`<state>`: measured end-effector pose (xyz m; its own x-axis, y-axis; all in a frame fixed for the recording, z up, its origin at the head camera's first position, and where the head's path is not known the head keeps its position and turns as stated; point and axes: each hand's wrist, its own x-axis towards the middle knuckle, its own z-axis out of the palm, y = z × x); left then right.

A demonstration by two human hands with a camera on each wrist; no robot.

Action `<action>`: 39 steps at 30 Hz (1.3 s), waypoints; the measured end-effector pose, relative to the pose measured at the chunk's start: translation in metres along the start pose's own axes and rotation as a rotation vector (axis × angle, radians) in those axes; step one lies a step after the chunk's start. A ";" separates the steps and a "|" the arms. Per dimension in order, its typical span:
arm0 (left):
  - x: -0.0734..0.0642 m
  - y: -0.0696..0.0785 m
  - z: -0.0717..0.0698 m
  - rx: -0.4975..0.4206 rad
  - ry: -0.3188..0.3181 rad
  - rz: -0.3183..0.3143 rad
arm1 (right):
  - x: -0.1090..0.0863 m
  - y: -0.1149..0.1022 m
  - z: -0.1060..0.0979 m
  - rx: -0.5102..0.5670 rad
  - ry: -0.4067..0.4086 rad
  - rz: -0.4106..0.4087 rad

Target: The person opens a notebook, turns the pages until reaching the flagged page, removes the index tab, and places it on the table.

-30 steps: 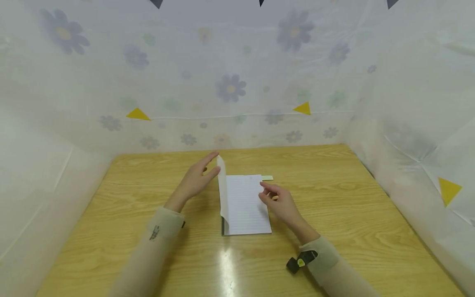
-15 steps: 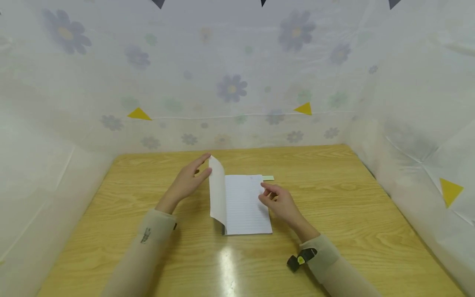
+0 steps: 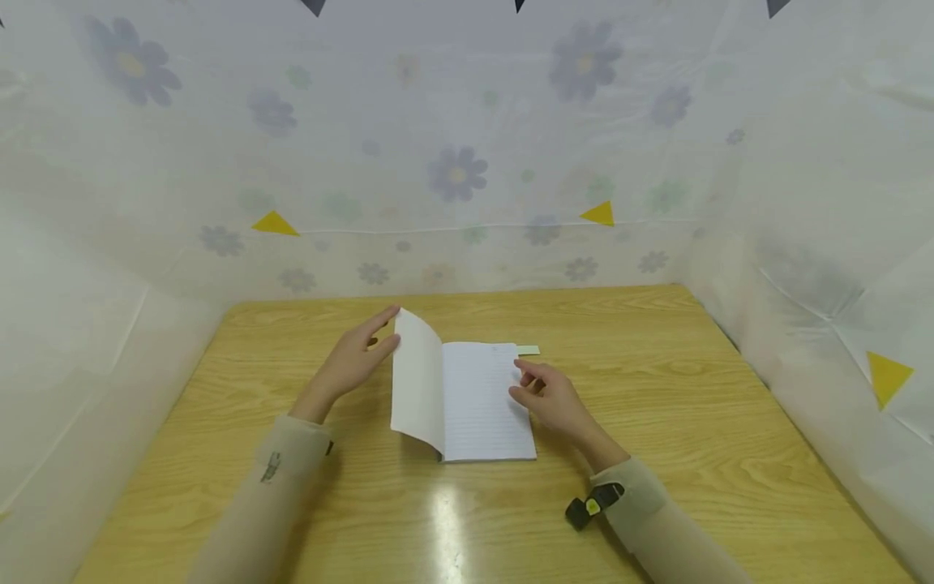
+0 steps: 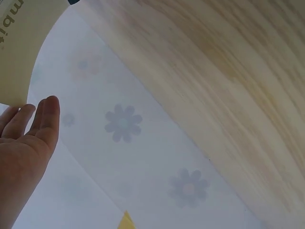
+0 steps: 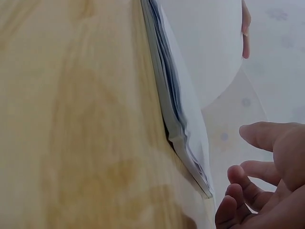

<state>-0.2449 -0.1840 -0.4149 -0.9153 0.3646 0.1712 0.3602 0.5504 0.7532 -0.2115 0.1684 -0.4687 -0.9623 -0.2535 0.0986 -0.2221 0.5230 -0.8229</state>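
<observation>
"Where the left hand [image 3: 346, 361] met the cover [image 3: 417, 381] of the notebook [image 3: 489, 397], was it gripping?"

"Not that I saw. Its fingers were fairly straight, fingertips and thumb set against the cover's outer edge. The cover stood tilted up, just beside that hand, its white inside showing."

"And the notebook itself?"

"It lay on the wooden table [image 3: 387, 523] between the two hands, a lined page [image 3: 474, 426] facing up. The left wrist's view caught print [image 4: 8, 19] on the cover's tan outside."

"What about the right hand [image 3: 558, 401]?"

"That one was near the page's outer edge, fingers loosely bent, thumb apart from them, holding nothing. Whether a fingertip touched the paper, I couldn't tell."

"Anything close to it?"

"A pale green tab [image 3: 528, 350] stuck out just beyond its fingertips. Behind it, a black strap [image 3: 607, 496] sat at the sleeve [image 3: 642, 499]."

"Farther off?"

"Past both hands was a white sheet [image 3: 511, 130] with flowers and yellow triangles [image 3: 600, 214]."
</observation>
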 end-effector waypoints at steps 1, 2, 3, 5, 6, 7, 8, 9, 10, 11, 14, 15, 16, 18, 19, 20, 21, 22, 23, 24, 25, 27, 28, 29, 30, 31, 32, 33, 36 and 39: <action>-0.001 -0.001 -0.001 -0.002 -0.002 -0.001 | 0.000 0.001 0.000 -0.003 -0.001 0.004; -0.002 -0.002 -0.001 -0.005 -0.004 -0.005 | 0.001 0.001 0.000 -0.006 -0.002 0.007; -0.003 -0.004 -0.002 -0.005 -0.005 -0.005 | 0.001 0.001 0.001 -0.007 -0.003 0.012; -0.005 -0.006 -0.003 -0.009 -0.007 -0.004 | 0.001 0.003 0.001 -0.013 -0.009 0.019; -0.006 -0.007 -0.004 -0.011 -0.009 -0.001 | 0.002 0.003 0.001 -0.014 -0.013 0.021; -0.007 -0.009 -0.004 -0.011 -0.010 0.001 | 0.002 0.003 0.002 -0.019 -0.017 0.021; -0.008 -0.010 -0.005 -0.009 -0.009 0.004 | 0.002 0.004 0.002 -0.024 -0.021 0.019; -0.009 -0.010 -0.006 -0.009 -0.009 0.009 | 0.002 0.005 0.002 -0.027 -0.025 0.017; -0.010 -0.011 -0.006 -0.009 -0.008 0.013 | 0.002 0.005 0.002 -0.028 -0.028 0.015; -0.010 -0.012 -0.007 -0.008 -0.008 0.017 | 0.002 0.006 0.002 -0.031 -0.030 0.015; -0.012 -0.013 -0.008 -0.006 -0.004 0.029 | 0.003 0.006 0.001 -0.033 -0.033 0.014; -0.013 -0.014 -0.008 -0.009 -0.002 0.031 | 0.003 0.006 0.001 -0.033 -0.034 0.015; -0.014 -0.015 -0.009 -0.007 -0.001 0.030 | 0.003 0.006 0.001 -0.034 -0.034 0.015; -0.016 -0.016 -0.009 -0.006 0.001 0.028 | 0.003 0.006 0.000 -0.043 -0.039 0.014; -0.017 -0.017 -0.010 -0.005 0.004 0.025 | 0.003 0.007 0.000 -0.050 -0.041 0.014; -0.018 -0.019 -0.010 -0.005 0.006 0.025 | 0.003 0.007 0.000 -0.058 -0.043 0.013; -0.019 -0.020 -0.010 -0.005 0.008 0.024 | 0.003 0.008 -0.001 -0.063 -0.045 0.014; -0.020 -0.021 -0.011 -0.004 0.009 0.024 | 0.003 0.008 -0.001 -0.069 -0.048 0.014; -0.021 -0.022 -0.011 -0.004 0.010 0.024 | 0.003 0.008 -0.002 -0.076 -0.052 0.014; -0.021 -0.023 -0.011 -0.004 0.011 0.022 | 0.003 0.009 -0.002 -0.082 -0.055 0.010; -0.022 -0.024 -0.012 -0.005 0.011 0.022 | 0.003 0.009 -0.003 -0.088 -0.059 0.006; -0.024 -0.024 -0.012 -0.009 0.010 0.019 | 0.002 0.010 -0.003 -0.098 -0.068 -0.008; -0.025 -0.025 -0.013 -0.010 0.008 0.017 | 0.002 0.010 -0.004 -0.103 -0.072 -0.015; -0.026 -0.026 -0.013 -0.009 0.008 0.015 | 0.002 0.010 -0.004 -0.110 -0.077 -0.022; -0.026 -0.026 -0.013 -0.008 0.007 0.011 | 0.002 0.010 -0.004 -0.118 -0.081 -0.029; -0.027 -0.027 -0.014 -0.007 0.006 0.007 | 0.002 0.010 -0.004 -0.127 -0.086 -0.034; -0.028 -0.028 -0.014 -0.003 0.006 0.002 | 0.003 0.010 -0.004 -0.136 -0.089 -0.033; -0.028 -0.028 -0.014 0.002 0.006 -0.004 | 0.003 0.010 -0.004 -0.146 -0.094 -0.031; -0.031 -0.031 -0.015 0.019 0.007 -0.020 | 0.003 0.010 -0.004 -0.177 -0.106 -0.029; -0.032 -0.033 -0.016 0.036 0.009 -0.028 | 0.004 0.010 -0.002 -0.208 -0.120 -0.023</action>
<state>-0.2302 -0.2260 -0.4354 -0.9267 0.3418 0.1563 0.3403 0.5869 0.7347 -0.2181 0.1747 -0.4755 -0.9339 -0.3554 0.0388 -0.2832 0.6692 -0.6870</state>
